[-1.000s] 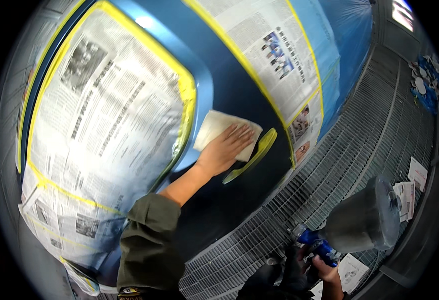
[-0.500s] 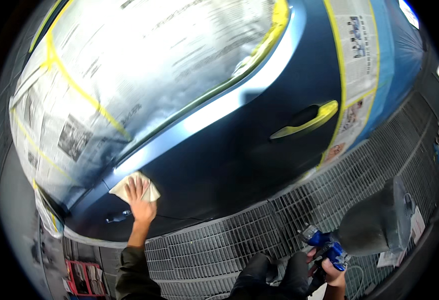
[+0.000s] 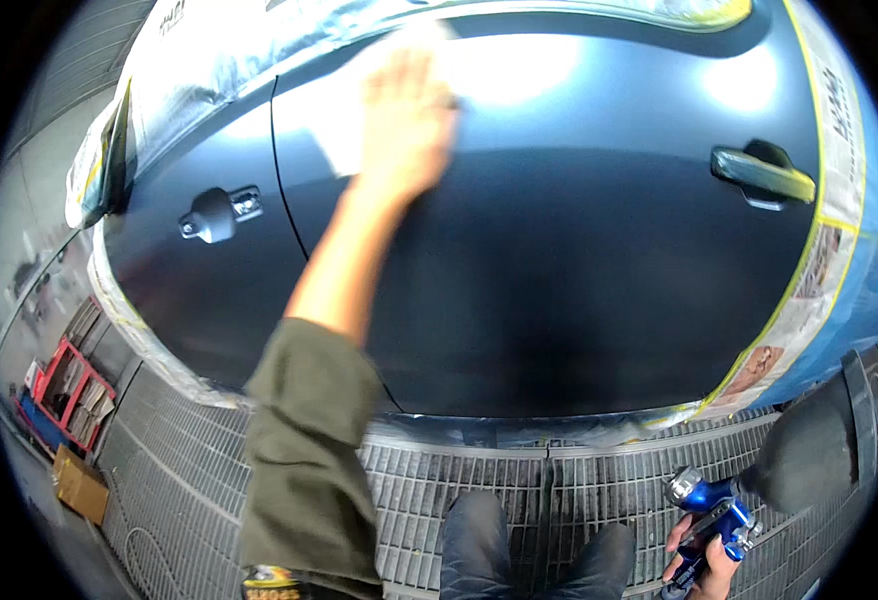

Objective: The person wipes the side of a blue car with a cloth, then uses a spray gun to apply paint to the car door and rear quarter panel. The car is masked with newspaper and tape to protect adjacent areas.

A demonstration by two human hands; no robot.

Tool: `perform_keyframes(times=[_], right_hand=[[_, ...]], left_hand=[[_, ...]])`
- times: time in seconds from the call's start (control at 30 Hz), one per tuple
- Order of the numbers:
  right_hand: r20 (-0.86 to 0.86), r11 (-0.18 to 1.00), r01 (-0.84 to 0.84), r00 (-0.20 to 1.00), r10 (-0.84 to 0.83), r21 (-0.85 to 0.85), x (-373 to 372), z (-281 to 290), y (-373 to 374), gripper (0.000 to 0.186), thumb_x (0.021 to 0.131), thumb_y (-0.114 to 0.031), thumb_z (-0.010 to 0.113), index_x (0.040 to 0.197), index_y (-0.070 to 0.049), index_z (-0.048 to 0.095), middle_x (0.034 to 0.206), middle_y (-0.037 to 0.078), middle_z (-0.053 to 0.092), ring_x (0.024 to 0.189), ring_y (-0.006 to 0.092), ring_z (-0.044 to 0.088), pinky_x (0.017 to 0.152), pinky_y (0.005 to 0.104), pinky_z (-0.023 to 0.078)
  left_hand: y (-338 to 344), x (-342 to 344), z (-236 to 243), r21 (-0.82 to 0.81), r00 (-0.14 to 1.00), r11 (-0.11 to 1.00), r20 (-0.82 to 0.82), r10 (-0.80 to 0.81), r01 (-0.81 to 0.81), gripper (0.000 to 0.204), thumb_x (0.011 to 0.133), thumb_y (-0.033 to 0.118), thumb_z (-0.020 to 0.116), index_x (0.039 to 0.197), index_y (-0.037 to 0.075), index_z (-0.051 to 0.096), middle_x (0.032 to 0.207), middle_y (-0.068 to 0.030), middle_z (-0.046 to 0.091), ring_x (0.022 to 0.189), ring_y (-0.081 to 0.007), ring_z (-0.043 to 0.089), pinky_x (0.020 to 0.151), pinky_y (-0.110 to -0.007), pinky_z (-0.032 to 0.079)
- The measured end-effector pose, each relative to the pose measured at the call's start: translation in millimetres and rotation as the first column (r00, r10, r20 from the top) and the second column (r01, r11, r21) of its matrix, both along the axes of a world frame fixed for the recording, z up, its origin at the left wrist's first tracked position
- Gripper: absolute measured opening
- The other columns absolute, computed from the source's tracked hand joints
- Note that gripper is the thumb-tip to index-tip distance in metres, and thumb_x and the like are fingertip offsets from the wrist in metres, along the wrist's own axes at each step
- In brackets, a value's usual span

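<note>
My left hand (image 3: 406, 135) reaches up and presses a pale cloth (image 3: 334, 122) against the upper part of a dark blue car door (image 3: 559, 270). The hand is blurred, its fingers laid over the cloth. Low on the right, my right hand (image 3: 717, 572) grips the handle of a blue spray gun (image 3: 724, 525). A large dark grey paint cup (image 3: 809, 455) is attached to the gun, which stays apart from the door. The yellow-taped door handle (image 3: 764, 178) is at the door's right end.
Masking paper (image 3: 824, 260) and yellow tape border the panel. On the left, a mirror mount (image 3: 217, 213) protrudes from the front panel. Metal grating (image 3: 439, 470) forms the floor. A red rack (image 3: 74, 392) and a cardboard box (image 3: 81, 484) stand at far left.
My left hand has moved the cloth up and to the right across the door. The view has shifted, with the door now squarer in front. The spray gun remains in my right hand.
</note>
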State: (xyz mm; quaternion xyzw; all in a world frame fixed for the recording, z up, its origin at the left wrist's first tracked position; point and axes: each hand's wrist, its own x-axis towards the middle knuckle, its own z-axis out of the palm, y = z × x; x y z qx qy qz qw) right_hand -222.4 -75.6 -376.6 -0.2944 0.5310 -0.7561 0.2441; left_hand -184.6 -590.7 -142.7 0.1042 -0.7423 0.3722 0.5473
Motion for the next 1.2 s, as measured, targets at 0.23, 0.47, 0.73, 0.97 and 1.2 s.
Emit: perform_keyframes(times=[0.23,0.47,0.73,0.97,1.2], right_hand=[[0.11,0.997,-0.076,0.991,0.073,0.03,-20.5,-72.7,35.7,0.066,0.082,-0.04,0.071,0.118,0.01,0.046,0.098,0.022,0.061,0.083,0.0305,0.064,0.048,0.0376,0.058],[0.161,0.985,-0.171,0.972,0.169,-0.001,-43.4,-61.5,46.8,0.052,0.084,-0.021,0.071,0.122,0.007,0.049,0.105,0.022,0.063,0.09,0.0282,0.065,0.056,0.0356,0.059],[0.183,1.0,0.005,0.983,-0.009,0.02,-51.1,-83.6,97.8,0.06,0.08,-0.028,0.073,0.119,0.011,0.048,0.1,0.026,0.063,0.086,0.0337,0.065,0.056,0.037,0.058],[0.267,0.982,0.189,0.947,-0.179,-0.011,-58.0,-106.6,123.9,0.052,0.079,-0.029,0.074,0.108,0.011,0.056,0.096,0.026,0.064,0.084,0.034,0.066,0.055,0.0353,0.058],[0.247,0.909,0.051,0.955,-0.166,0.414,-73.4,-142.0,161.5,0.044,0.087,-0.027,0.066,0.121,0.001,0.058,0.11,0.021,0.062,0.101,0.0278,0.061,0.07,0.0427,0.055]], left_hand=[[-44.4,45.8,-80.4,0.344,0.88,0.936,-0.465,0.102,0.073,0.053,0.099,0.029,0.041,0.146,0.006,0.034,0.153,-0.0141,0.03,0.143,-0.0333,0.021,0.117,-0.044,0.011],[116.8,-89.6,-111.9,0.251,0.988,0.962,0.086,-0.13,0.105,0.058,0.089,0.03,0.051,0.142,0.009,0.04,0.146,-0.0167,0.038,0.138,-0.0357,0.029,0.114,-0.05,0.018],[250.8,-239.4,-126.6,0.117,0.859,0.922,0.335,-0.386,0.369,0.071,0.083,0.036,0.061,0.142,0.002,0.038,0.153,-0.0142,0.03,0.145,-0.0274,0.021,0.117,-0.042,0.016],[301.4,-297.6,-84.4,0.29,0.924,0.904,0.122,-0.361,0.315,0.083,0.088,0.046,0.057,0.141,-0.011,0.029,0.149,-0.0265,0.028,0.142,-0.0375,0.02,0.118,-0.045,0.015],[289.6,-301.9,-74.4,0.12,0.945,0.957,0.168,-0.282,0.265,0.085,0.091,0.049,0.051,0.142,-0.013,0.024,0.151,-0.0301,0.019,0.143,-0.0432,0.012,0.118,-0.049,0.008]])
